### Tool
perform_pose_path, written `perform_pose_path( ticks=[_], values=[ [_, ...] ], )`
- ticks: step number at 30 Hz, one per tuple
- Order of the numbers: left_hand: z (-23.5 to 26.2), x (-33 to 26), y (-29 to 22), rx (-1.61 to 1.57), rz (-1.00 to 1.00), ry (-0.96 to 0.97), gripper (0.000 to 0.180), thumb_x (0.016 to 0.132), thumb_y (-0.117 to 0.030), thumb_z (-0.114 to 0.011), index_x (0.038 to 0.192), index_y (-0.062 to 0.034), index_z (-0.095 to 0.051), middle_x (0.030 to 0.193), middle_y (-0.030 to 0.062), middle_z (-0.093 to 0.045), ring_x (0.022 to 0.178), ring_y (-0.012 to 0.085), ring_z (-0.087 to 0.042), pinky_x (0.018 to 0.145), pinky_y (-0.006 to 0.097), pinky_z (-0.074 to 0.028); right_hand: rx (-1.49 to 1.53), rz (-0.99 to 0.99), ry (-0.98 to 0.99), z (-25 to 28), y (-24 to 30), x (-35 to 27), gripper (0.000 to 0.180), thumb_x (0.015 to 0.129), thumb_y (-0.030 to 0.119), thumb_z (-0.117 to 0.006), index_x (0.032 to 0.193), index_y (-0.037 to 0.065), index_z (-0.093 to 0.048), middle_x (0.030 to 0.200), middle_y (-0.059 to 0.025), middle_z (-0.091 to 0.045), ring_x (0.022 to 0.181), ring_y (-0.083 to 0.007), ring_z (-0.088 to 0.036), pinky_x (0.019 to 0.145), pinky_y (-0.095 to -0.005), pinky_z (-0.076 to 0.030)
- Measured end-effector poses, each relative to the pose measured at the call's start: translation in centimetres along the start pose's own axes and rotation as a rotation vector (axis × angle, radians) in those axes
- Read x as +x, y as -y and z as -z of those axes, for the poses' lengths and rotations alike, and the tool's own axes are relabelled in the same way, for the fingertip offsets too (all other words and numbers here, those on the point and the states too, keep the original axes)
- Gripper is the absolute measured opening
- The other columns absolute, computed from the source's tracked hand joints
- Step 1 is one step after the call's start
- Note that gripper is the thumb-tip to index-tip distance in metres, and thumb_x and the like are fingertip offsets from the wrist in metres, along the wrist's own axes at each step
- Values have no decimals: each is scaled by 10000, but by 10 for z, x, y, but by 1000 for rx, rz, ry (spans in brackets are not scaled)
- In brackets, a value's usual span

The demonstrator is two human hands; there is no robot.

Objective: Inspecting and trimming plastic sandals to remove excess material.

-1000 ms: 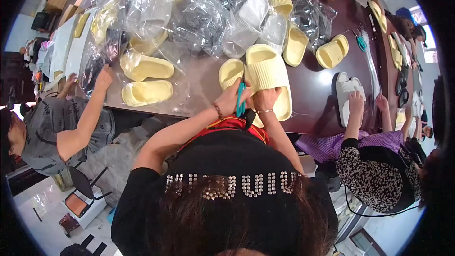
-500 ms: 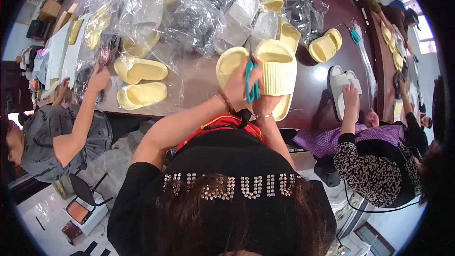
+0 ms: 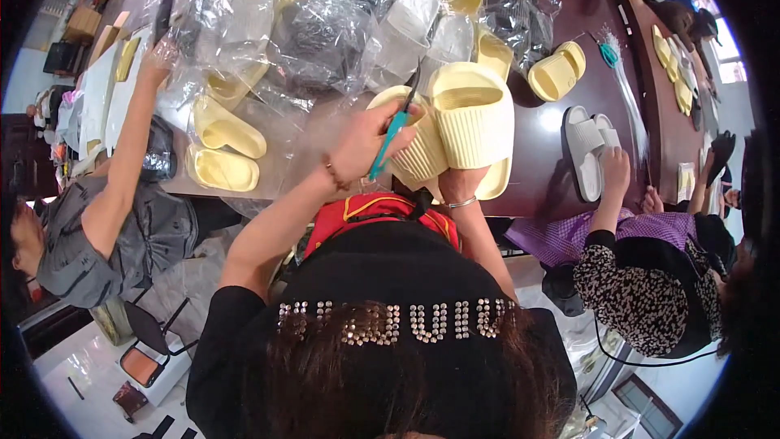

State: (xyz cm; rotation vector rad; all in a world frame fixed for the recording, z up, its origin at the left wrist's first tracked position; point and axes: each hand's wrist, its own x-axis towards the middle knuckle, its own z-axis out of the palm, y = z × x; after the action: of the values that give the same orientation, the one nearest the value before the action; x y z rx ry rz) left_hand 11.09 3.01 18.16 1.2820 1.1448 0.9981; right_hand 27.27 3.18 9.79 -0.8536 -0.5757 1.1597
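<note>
My left hand [image 3: 363, 146] is closed around teal-handled scissors [image 3: 388, 143], their dark blades pointing up and away from me. Right beside it, my right hand [image 3: 465, 182] grips a ribbed yellow slipper [image 3: 479, 132] from its near end; some of those fingers are hidden behind the strap. A second yellow slipper [image 3: 421, 152] leans against the first, partly covered by my left hand. Part of another yellow sole [image 3: 497, 179] shows below the held slipper. Whether the blades touch either slipper, I cannot tell.
Bagged slippers [image 3: 325, 41] pile up on the brown table [image 3: 536, 187] ahead. Yellow slippers [image 3: 226, 169] lie left, another [image 3: 557, 71] right, near teal snips [image 3: 608, 54]. Co-workers flank me: one arm [image 3: 130, 138] reaches across at left, one hand [image 3: 616, 169] touches grey slippers [image 3: 583, 150].
My left hand has moved left with the scissors, which now tilt. The held slippers have turned slightly. At left, the co-worker's arm reaches farther forward, and the loose yellow slippers have shifted left.
</note>
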Motion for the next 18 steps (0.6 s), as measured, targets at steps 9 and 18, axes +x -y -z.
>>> perform_pose_path(
  ticks=[9,18],
  values=[
    [42,-46,-12,693,-166,-204,438,704,-186,-592,1123,-88,-510,655,116,-530,582,277,-541,526,354,-415,-1146,881,437,-7,30,-3,276,739,69,-570,1010,15,-570,982,-128,-579,910,-280,-553,786,-377,-419],
    [57,-60,2,1178,-323,-305,509,672,-84,-557,1175,-112,-490,669,82,-519,659,248,-519,598,352,-403,-960,717,384,15,5,-13,293,797,86,-498,1074,-7,-522,1019,-119,-567,937,-244,-546,780,-353,-444]
  ],
)
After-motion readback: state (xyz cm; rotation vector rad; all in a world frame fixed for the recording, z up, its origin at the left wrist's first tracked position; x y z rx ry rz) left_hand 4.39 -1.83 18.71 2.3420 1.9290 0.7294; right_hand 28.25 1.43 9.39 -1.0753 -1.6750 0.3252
